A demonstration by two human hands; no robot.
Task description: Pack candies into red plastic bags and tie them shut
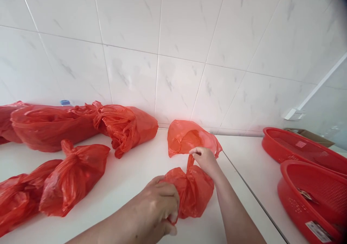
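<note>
A filled red plastic bag sits on the white tabletop in front of me, gathered at its top. My left hand is closed around its left side, fingers curled into the plastic. With thumb and forefinger my right hand pinches a strip of the bag that stands up from the gathered top. Just behind lies another red plastic bag, thin and loosely spread, close to the right fingertips. What is inside the bag I hold cannot be seen.
Left of my hands lie several filled red bags, among them a tied bag and a large bag near the wall. A blue bottle cap shows behind. At right stand two red baskets, with a cardboard box behind. White tiles back the table.
</note>
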